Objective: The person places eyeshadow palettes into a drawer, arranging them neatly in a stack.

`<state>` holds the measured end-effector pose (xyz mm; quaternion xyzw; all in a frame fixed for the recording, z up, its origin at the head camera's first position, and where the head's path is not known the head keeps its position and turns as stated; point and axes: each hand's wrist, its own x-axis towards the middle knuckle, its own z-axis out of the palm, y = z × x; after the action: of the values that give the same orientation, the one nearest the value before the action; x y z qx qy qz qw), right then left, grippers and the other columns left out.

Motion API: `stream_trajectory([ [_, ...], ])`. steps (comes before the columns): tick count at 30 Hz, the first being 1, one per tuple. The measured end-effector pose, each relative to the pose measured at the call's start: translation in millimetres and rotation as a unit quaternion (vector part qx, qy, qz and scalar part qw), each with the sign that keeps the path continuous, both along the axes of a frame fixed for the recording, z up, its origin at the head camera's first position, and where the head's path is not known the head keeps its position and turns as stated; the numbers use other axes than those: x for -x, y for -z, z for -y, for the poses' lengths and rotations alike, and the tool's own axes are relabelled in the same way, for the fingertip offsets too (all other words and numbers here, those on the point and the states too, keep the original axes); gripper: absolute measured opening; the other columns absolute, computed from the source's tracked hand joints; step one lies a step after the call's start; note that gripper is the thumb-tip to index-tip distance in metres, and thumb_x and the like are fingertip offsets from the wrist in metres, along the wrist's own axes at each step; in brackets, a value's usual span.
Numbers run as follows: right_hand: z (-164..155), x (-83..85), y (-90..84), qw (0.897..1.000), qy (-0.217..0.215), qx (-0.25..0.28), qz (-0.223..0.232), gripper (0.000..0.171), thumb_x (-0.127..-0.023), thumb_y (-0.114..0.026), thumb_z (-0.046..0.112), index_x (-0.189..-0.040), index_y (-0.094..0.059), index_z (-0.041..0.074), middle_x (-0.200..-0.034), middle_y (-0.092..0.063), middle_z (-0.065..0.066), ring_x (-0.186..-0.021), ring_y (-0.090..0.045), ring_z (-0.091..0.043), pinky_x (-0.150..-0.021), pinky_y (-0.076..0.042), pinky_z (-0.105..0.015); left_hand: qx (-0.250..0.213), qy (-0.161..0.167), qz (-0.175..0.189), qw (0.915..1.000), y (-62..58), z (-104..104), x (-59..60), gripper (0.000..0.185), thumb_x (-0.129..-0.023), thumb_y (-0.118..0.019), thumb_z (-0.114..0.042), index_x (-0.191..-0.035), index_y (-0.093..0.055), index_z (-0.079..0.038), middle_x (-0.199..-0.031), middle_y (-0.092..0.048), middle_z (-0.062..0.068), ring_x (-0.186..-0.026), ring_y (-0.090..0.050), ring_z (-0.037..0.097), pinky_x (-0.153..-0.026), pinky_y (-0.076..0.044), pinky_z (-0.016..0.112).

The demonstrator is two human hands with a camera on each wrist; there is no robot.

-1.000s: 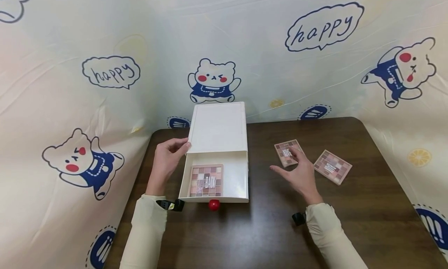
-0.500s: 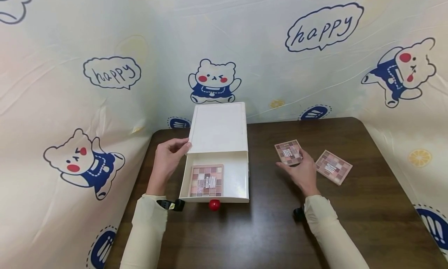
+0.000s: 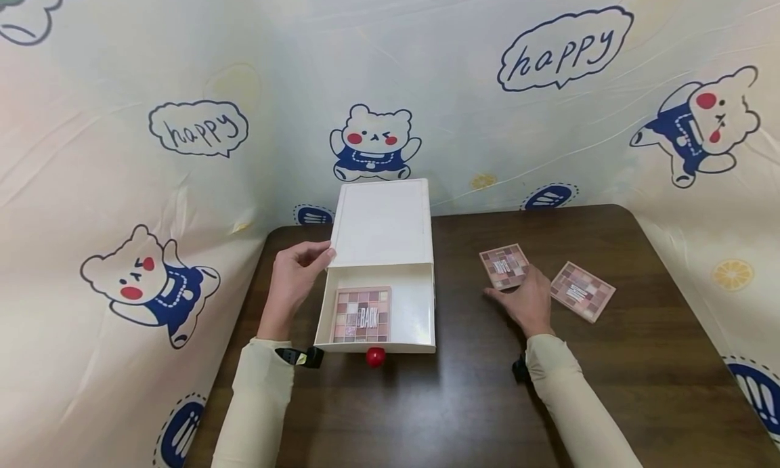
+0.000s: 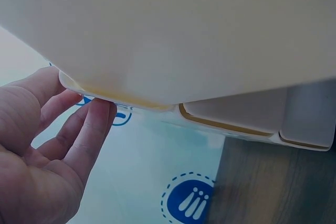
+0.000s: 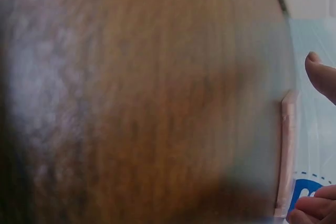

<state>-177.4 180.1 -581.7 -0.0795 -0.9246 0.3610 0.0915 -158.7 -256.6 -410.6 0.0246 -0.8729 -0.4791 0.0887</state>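
A white drawer box (image 3: pixel 380 221) stands at the back of the brown table (image 3: pixel 463 400). Its drawer (image 3: pixel 416 305) is pulled out and has a red knob (image 3: pixel 375 356). One pink eyeshadow palette (image 3: pixel 361 315) lies inside on the left. My left hand (image 3: pixel 295 278) holds the casing's front left corner, thumb on top and fingers (image 4: pixel 86 135) against its side wall (image 4: pixel 184 35). My right hand (image 3: pixel 524 299) curls round the near edge of a second palette (image 3: pixel 502 263) lying on the table. In the right wrist view, fingertips (image 5: pixel 315 211) touch that palette's edge (image 5: pixel 287 145), with the thumb (image 5: pixel 321 77) just off it.
A third palette (image 3: pixel 581 290) lies flat to the right of my right hand. A printed bear cloth (image 3: pixel 548 102) walls in the table at the back and on both sides. The right half of the drawer holds nothing.
My right hand has drawn back from lying spread over the second palette, and its fingers have curled in at the palette's near edge. The left hand and the box have stayed put.
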Motion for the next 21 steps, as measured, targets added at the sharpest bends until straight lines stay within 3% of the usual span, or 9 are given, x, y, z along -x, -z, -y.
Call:
stream_trajectory([
  [11,-0.8,4.3,8.0,0.999,0.022,-0.030,0.015,0.100,-0.069,-0.091,0.045,-0.133,-0.043,-0.014,-0.127,-0.048,-0.034,-0.121,-0.043,-0.051,-0.103,-0.036,-0.061,0.006,0.002,-0.009,0.9999,0.8,-0.5,0.6,0.039,-0.091,-0.074,-0.043,-0.121,-0.075,-0.019,-0.111,-0.071,-0.001,-0.089,-0.063,0.023,-0.078,-0.058,0.035],
  [21,-4.0,5.8,7.5,0.999,0.025,-0.035,0.019,0.102,-0.071,-0.089,0.048,-0.136,-0.042,-0.015,-0.133,-0.047,-0.035,-0.124,-0.042,-0.052,-0.104,-0.036,-0.062,0.004,-0.001,-0.004,1.0000,-1.2,-2.5,-1.0,0.038,-0.091,-0.074,-0.041,-0.122,-0.075,-0.018,-0.112,-0.071,0.002,-0.089,-0.063,0.024,-0.079,-0.057,0.033],
])
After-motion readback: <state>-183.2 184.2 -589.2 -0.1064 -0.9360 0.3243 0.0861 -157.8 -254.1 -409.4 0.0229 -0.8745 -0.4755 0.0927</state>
